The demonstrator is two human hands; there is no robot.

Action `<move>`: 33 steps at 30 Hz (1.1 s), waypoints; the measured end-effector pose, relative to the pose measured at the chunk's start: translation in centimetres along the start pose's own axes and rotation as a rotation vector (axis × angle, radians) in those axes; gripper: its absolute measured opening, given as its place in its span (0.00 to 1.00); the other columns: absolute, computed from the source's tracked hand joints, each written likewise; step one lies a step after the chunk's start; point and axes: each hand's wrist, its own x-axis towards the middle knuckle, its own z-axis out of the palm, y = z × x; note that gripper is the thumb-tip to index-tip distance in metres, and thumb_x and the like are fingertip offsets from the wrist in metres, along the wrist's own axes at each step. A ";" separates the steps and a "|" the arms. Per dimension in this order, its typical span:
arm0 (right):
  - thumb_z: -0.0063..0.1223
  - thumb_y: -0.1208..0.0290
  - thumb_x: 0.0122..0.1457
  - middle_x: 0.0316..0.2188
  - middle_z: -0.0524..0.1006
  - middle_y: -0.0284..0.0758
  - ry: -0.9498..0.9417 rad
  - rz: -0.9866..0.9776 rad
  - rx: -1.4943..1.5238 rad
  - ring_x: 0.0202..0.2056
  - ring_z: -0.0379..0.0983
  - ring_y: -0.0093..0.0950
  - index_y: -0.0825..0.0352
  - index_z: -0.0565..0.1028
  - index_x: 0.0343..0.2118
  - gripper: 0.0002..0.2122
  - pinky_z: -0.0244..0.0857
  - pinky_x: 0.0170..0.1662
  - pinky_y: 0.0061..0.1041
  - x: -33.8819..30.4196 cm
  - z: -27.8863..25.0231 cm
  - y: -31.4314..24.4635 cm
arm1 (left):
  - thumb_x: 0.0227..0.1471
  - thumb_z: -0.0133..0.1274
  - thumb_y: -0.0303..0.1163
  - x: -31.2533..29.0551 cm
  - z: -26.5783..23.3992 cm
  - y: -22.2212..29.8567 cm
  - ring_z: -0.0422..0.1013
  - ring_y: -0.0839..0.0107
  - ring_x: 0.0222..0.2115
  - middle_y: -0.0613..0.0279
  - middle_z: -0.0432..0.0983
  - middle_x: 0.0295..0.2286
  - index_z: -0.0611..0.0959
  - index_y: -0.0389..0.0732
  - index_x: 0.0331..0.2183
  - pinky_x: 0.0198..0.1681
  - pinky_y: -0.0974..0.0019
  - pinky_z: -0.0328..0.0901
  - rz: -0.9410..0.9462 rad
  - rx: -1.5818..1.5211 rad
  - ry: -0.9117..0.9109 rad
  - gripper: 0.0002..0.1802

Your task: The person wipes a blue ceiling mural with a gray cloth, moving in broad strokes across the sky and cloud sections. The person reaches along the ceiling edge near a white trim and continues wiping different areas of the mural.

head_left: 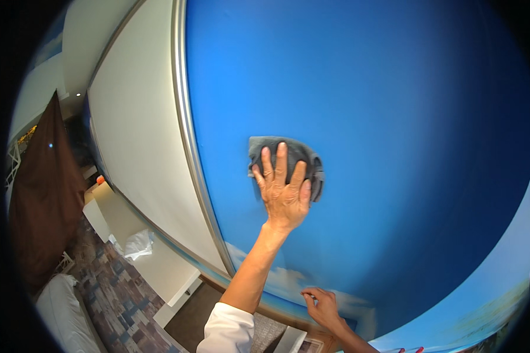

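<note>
A grey cloth lies bunched against a large, smooth blue panel. With fingers spread, my left hand presses the cloth to that surface, and some folds stick out past the thumb on the right. My left arm is stretched upward in a white sleeve. Lower and to the right, my right hand hovers by the cloud-printed lower part of the panel, its fingers loosely bent. Nothing shows in the right hand, and I cannot tell whether it touches the surface.
A silvery metal strip divides the blue panel from a white panel. At lower left are a white low cabinet, a clear plastic bag, patterned flooring, a brown drape and something white and padded.
</note>
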 end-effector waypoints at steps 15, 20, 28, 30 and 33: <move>0.56 0.76 0.59 0.34 0.83 0.45 -0.082 0.012 -0.113 0.36 0.81 0.46 0.68 0.82 0.40 0.08 0.76 0.42 0.38 -1.3 -0.4 -0.8 | 0.50 0.63 0.48 -0.6 2.6 12.4 0.51 0.47 0.68 0.64 0.61 0.67 0.83 0.65 0.48 0.65 0.26 0.42 0.257 -0.197 -0.142 0.21; 0.55 0.74 0.60 0.37 0.83 0.45 -0.134 0.097 -0.096 0.37 0.81 0.46 0.67 0.82 0.40 0.08 0.75 0.43 0.39 -2.3 -1.0 0.0 | 0.52 0.57 0.45 0.4 0.4 3.2 0.47 0.32 0.68 0.44 0.56 0.67 0.83 0.50 0.47 0.62 0.18 0.42 0.055 0.004 -0.137 0.20; 0.51 0.69 0.62 0.40 0.83 0.43 -0.286 0.093 -0.174 0.39 0.80 0.47 0.65 0.81 0.43 0.11 0.74 0.45 0.43 -2.9 -1.4 0.9 | 0.68 0.42 0.43 1.7 -1.9 -10.0 0.40 0.42 0.71 0.51 0.46 0.71 0.74 0.45 0.62 0.67 0.28 0.39 -0.176 0.144 0.054 0.26; 0.52 0.68 0.62 0.40 0.83 0.43 -0.289 0.063 -0.169 0.40 0.80 0.47 0.65 0.81 0.43 0.11 0.74 0.46 0.42 -3.2 -1.2 1.2 | 0.69 0.39 0.44 1.5 -2.1 -10.7 0.38 0.42 0.72 0.51 0.43 0.72 0.72 0.42 0.63 0.69 0.31 0.37 -0.297 0.139 0.056 0.28; 0.52 0.67 0.63 0.40 0.83 0.43 -0.278 0.025 -0.180 0.40 0.80 0.46 0.66 0.81 0.44 0.12 0.74 0.46 0.40 -3.3 -0.6 1.2 | 0.70 0.37 0.43 1.1 -1.0 -7.6 0.38 0.41 0.72 0.50 0.42 0.72 0.72 0.37 0.62 0.68 0.31 0.37 -0.294 0.144 0.043 0.28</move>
